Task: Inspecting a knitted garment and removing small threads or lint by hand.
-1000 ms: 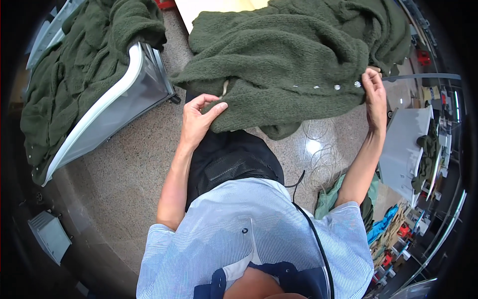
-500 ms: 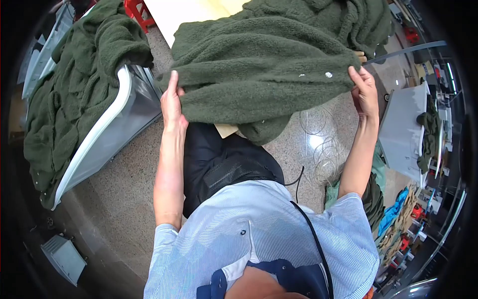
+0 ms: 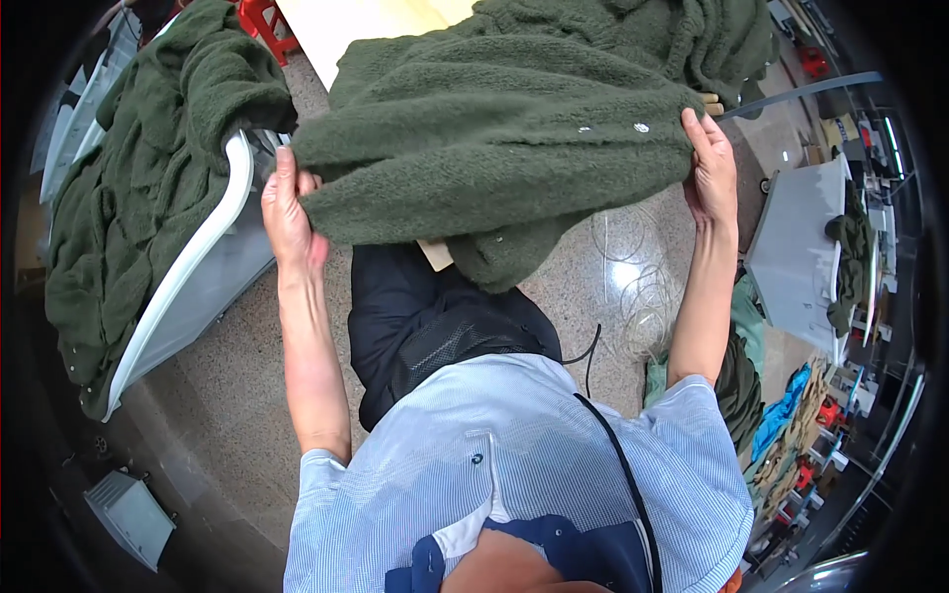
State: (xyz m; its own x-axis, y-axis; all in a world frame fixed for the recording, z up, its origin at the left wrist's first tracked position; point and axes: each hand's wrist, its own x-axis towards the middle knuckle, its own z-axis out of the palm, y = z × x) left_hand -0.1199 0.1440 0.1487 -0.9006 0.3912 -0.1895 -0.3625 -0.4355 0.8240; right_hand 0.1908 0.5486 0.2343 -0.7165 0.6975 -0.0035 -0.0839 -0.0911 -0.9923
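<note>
A dark green fleecy garment [image 3: 494,168] is stretched sideways between my hands in front of me. My left hand [image 3: 289,212] pinches its left end, thumb on top. At the right end, my right hand [image 3: 710,163] grips the edge, with the thumb above and the other fingers curled underneath. Two small white marks show on the cloth near the right hand. Part of the garment hangs down in the middle, over my lap. Its far side runs into more green fleece [image 3: 692,40] heaped on a pale yellow table [image 3: 366,30].
At left stands a white-rimmed cart [image 3: 188,257] piled with green fleece garments [image 3: 129,198]. A red stool [image 3: 265,28] is behind it. Clear coiled tubing [image 3: 647,316] lies on the floor at right, near another grey-white cart [image 3: 801,247]. A grey bin [image 3: 130,516] stands lower left.
My left hand has moved left with the garment's end, drawing the cloth wider. My right hand has shifted slightly left and keeps its grip.
</note>
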